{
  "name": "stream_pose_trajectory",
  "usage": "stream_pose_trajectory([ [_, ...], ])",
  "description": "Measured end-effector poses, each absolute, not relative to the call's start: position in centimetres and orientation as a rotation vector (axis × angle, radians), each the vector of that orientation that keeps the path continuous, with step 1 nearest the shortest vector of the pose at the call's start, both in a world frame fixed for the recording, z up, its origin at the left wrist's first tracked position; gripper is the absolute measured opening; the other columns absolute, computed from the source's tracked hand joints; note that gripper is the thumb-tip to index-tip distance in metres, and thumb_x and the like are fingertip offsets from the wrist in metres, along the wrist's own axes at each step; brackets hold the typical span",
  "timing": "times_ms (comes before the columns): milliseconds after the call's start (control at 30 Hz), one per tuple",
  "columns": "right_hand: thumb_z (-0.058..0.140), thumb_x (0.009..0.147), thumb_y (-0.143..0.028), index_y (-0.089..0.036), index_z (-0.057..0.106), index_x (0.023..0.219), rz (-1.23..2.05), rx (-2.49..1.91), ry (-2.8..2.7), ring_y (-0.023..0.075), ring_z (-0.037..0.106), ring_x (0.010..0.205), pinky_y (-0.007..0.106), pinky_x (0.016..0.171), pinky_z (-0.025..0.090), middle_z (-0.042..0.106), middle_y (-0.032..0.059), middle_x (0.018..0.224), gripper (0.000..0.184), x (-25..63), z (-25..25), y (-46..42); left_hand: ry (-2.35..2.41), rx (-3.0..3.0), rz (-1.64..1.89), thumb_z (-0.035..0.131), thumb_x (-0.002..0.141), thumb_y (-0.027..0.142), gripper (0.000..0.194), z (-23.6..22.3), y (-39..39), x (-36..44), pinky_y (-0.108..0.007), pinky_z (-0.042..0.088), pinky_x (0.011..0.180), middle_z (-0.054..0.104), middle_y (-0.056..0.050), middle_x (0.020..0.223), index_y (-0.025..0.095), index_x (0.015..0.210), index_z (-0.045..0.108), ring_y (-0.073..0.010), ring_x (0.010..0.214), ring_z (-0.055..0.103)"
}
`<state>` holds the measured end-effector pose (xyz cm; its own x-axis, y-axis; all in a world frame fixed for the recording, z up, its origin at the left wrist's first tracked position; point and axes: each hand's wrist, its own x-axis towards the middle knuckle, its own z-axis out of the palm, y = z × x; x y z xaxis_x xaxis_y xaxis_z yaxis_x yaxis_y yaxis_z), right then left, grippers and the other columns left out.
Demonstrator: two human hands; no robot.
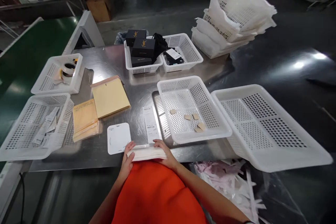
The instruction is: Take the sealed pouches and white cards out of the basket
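Both of my hands grip a thick white stack [148,154], seen edge-on at the table's near edge; it looks like paper or thin bags, but the exact kind is unclear. My left hand [128,156] closes round its left end, and my right hand [167,154] round its right end. Just beyond it lies a strip of barcode labels [149,120]. A white rounded square card [119,138] is flat on the metal table to the left of my left hand. Close to my right hand stands a white perforated basket [199,137] with several small tan pieces [187,117].
Yellow padded envelopes [110,98] and a smaller orange-yellow stack [85,117] lie left. A basket of label strips [15,152] and one with tape rolls [68,69] stand further left. Black boxes [143,48] fill a back basket. Another basket [275,161] overhangs right; lined baskets [223,31] are stacked behind.
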<state>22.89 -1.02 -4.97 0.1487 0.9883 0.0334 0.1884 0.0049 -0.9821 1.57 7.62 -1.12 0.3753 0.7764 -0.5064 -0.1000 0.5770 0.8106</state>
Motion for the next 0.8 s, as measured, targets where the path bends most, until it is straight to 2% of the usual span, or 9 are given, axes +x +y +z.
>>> stream_pose_trajectory([
  [100, 0.07, 0.068, -0.042, -0.02, 0.057, 0.096, 1.041, -1.439, -1.232, 0.0308, 0.051, 0.121, 0.041, 0.103, 0.039, 0.056, 0.0151, 0.128, 0.037, 23.2, -5.5, -0.7, 1.009, 0.752, 0.612, 0.071, 0.071, 0.057, 0.065, -1.1, 7.4, 1.4, -0.042, 0.041, 0.106, 0.051, -0.013, 0.139, 0.022, 0.124, 0.054, -0.0333, 0.13, 0.047],
  [200, 0.07, 0.069, -0.044, -0.019, 0.064, 0.1, 1.136, -1.476, -1.169, 0.0308, 0.058, 0.111, 0.041, 0.101, 0.042, 0.066, 0.0119, 0.113, 0.041, 23.2, -5.3, 0.0, 0.972, 0.692, 0.613, 0.07, 0.072, 0.058, 0.057, -0.4, 7.5, 2.1, -0.042, 0.043, 0.104, 0.061, -0.01, 0.128, 0.023, 0.115, 0.058, -0.0317, 0.124, 0.053],
  [267, 0.073, 0.069, -0.044, -0.018, 0.068, 0.099, 1.173, -1.498, -1.133, 0.031, 0.061, 0.104, 0.042, 0.098, 0.044, 0.07, 0.0105, 0.102, 0.04, 23.3, -4.8, 0.8, 0.962, 0.661, 0.595, 0.064, 0.073, 0.065, 0.055, 0.5, 8.5, 3.2, -0.044, 0.044, 0.103, 0.067, -0.009, 0.116, 0.022, 0.107, 0.061, -0.032, 0.121, 0.056],
  [367, 0.075, 0.068, -0.042, -0.016, 0.071, 0.096, 1.264, -1.508, -1.03, 0.0326, 0.064, 0.096, 0.044, 0.091, 0.05, 0.073, 0.0095, 0.095, 0.039, 23.5, -3.6, 2.2, 0.953, 0.636, 0.49, 0.046, 0.077, 0.079, 0.071, 2.4, 11.6, 4.7, -0.049, 0.044, 0.101, 0.071, -0.015, 0.107, 0.016, 0.104, 0.065, -0.0349, 0.117, 0.058],
  [433, 0.077, 0.066, -0.041, -0.015, 0.07, 0.103, 1.346, -1.471, -0.95, 0.0324, 0.066, 0.096, 0.043, 0.087, 0.054, 0.074, 0.0092, 0.098, 0.046, 23.9, -2.6, 3.3, 0.965, 0.676, 0.391, 0.044, 0.078, 0.079, 0.076, 3.7, 14.2, 5.1, -0.051, 0.044, 0.101, 0.071, -0.018, 0.106, 0.012, 0.108, 0.065, -0.0353, 0.115, 0.06],
  [533, 0.08, 0.061, -0.041, -0.015, 0.065, 0.113, 1.468, -1.379, -0.845, 0.0297, 0.066, 0.102, 0.042, 0.088, 0.056, 0.072, 0.0108, 0.109, 0.06, 24.4, -0.9, 5.1, 1.009, 0.799, 0.331, 0.075, 0.07, 0.054, 0.062, 4.8, 17.0, 4.7, -0.048, 0.042, 0.103, 0.071, -0.016, 0.11, 0.013, 0.115, 0.062, -0.0328, 0.112, 0.062],
  [600, 0.081, 0.06, -0.04, -0.015, 0.064, 0.114, 1.525, -1.347, -0.79, 0.0282, 0.067, 0.102, 0.041, 0.089, 0.056, 0.072, 0.0113, 0.11, 0.063, 24.4, 0.0, 6.2, 1.041, 0.852, 0.366, 0.087, 0.061, 0.033, 0.069, 4.5, 17.4, 4.0, -0.048, 0.045, 0.1, 0.071, -0.013, 0.113, 0.017, 0.121, 0.057, -0.0316, 0.108, 0.065],
  [700, 0.082, 0.058, -0.035, -0.016, 0.065, 0.113, 1.577, -1.382, -0.766, 0.0271, 0.067, 0.1, 0.038, 0.085, 0.056, 0.072, 0.0105, 0.111, 0.061, 23.6, 0.3, 7.2, 1.104, 0.681, 0.392, 0.086, 0.06, 0.023, 0.078, 3.0, 16.1, 2.7, -0.048, 0.052, 0.091, 0.073, -0.013, 0.107, 0.018, 0.128, 0.05, -0.032, 0.098, 0.069],
  [800, 0.083, 0.059, -0.035, -0.016, 0.07, 0.105, 1.627, -1.443, -0.818, 0.0271, 0.068, 0.095, 0.037, 0.082, 0.056, 0.073, 0.0089, 0.104, 0.052, 22.5, -0.4, 7.6, 1.133, 0.409, 0.343, 0.082, 0.064, 0.02, 0.067, 1.2, 13.9, 1.4, -0.047, 0.056, 0.087, 0.074, -0.015, 0.1, 0.013, 0.125, 0.054, -0.0345, 0.099, 0.069],
])
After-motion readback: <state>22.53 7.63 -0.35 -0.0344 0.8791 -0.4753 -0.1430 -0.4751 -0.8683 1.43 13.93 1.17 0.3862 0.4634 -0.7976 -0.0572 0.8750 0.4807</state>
